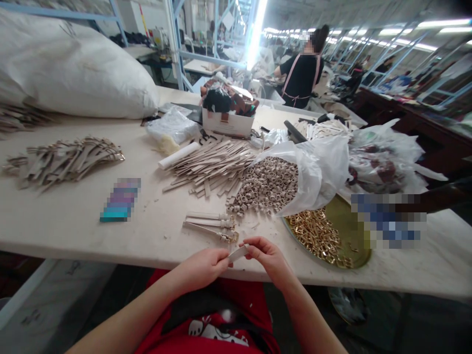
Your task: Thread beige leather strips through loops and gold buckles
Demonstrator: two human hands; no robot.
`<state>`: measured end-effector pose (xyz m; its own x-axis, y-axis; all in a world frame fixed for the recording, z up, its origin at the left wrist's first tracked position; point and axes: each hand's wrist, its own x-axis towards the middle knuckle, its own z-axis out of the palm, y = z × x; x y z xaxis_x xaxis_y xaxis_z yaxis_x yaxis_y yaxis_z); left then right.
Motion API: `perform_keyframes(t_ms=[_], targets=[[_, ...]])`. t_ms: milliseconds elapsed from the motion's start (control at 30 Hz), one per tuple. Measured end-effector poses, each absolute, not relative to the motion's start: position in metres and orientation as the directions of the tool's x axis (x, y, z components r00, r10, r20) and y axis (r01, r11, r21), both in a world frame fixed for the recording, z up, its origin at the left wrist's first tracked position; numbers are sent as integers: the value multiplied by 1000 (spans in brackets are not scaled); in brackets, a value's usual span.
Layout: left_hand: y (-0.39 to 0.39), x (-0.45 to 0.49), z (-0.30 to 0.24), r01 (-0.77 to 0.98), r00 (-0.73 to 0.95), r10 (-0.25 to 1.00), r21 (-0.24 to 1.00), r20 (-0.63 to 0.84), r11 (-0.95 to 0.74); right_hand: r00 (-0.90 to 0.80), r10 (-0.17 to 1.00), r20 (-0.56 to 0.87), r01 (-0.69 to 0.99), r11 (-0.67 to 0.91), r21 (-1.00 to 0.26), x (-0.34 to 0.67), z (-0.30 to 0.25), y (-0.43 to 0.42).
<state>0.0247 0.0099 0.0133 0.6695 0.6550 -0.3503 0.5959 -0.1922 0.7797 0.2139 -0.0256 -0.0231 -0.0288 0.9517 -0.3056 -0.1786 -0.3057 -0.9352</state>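
Note:
Between my two hands is a short beige strap (pixel 238 254), bent a little. My left hand (pixel 208 265) pinches its left end, and my right hand (pixel 266 258) grips the other end with thumb and fingers. Just beyond them lie several straps with gold buckles (pixel 210 224), side by side on the table. Behind these spreads a heap of small beige loops (pixel 267 184), spilling from a clear plastic bag (pixel 322 169). To the right, gold buckles (pixel 317 236) fill part of a round olive tray (pixel 344 216).
Loose beige strips (pixel 216 164) lie behind the loops. A pile of straps (pixel 70 160) is at left, near a large white sack (pixel 73 64). A box (pixel 228 123) stands at the back. Farther off, a person (pixel 302 71) in a dark top faces away.

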Motion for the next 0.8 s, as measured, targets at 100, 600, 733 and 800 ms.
perform_keyframes(t_ms=[100, 600, 733, 800], targets=[[12, 25, 14, 598, 686, 642, 768, -343, -228, -19, 943, -332, -188, -330, -925, 214, -25, -27], [9, 56, -18, 518, 506, 814, 855, -284, -24, 186, 965, -184, -203, -146, -968, 174, -41, -36], [14, 59, -21, 410, 515, 830, 912, -214, -19, 70, 997, -13, 309, -34, -950, 205, -35, -37], [16, 58, -20, 406, 508, 830, 914, -232, 7, 91, 995, 46, 612, -19, -791, 242, -29, -29]])
